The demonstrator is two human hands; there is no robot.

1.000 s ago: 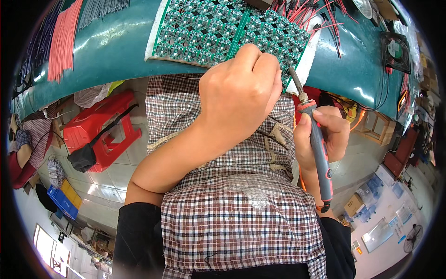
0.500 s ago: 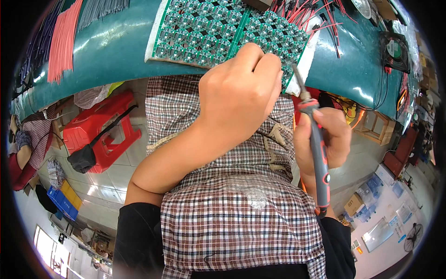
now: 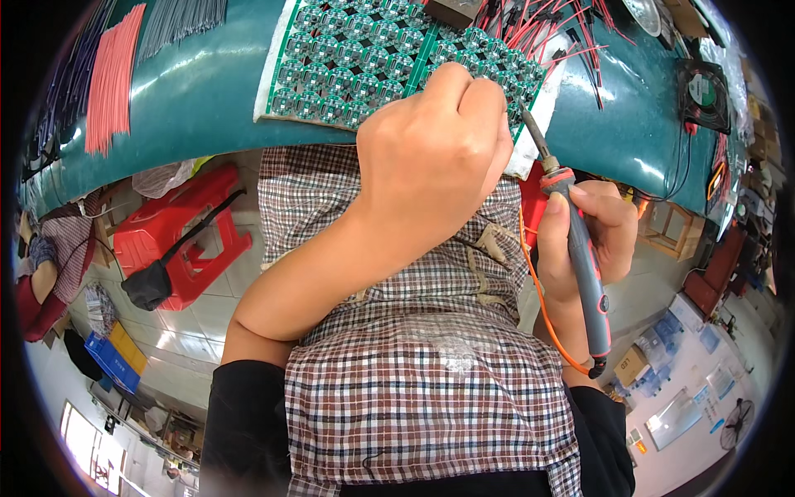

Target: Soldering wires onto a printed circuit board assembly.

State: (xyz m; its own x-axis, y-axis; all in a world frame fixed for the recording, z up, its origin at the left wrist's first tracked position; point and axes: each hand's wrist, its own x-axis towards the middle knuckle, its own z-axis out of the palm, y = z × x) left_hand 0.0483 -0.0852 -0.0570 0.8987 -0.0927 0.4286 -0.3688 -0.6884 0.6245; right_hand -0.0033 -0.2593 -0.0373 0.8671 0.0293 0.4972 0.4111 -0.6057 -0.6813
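My right hand (image 3: 592, 240) grips a soldering iron (image 3: 586, 257) with a grey and red handle, held like a pen. Its metal tip points up at the right edge of a panel of green circuit boards (image 3: 348, 62). From the handle's lower end runs an orange cord (image 3: 546, 315). Over the front of the panel is my left hand (image 3: 439, 157), back upward, fingers curled closed. Its fingertips are hidden, so what they hold cannot be made out. The panel rests on a white pad (image 3: 542, 124), and a dark block (image 3: 454, 10) sits on its far side.
Bundles of pink wires (image 3: 114, 83), grey wires (image 3: 178, 25) and dark wires (image 3: 62, 91) lie at the table's left. Red and black leads (image 3: 571, 41) are heaped behind the panel. A black fan (image 3: 702, 95) stands right. A red stool (image 3: 182, 240) is below the table's left edge.
The soldering iron's handle has swung right with my right hand, its tip staying near the panel's right edge. More orange cord shows. My left hand has shifted slightly and remains closed.
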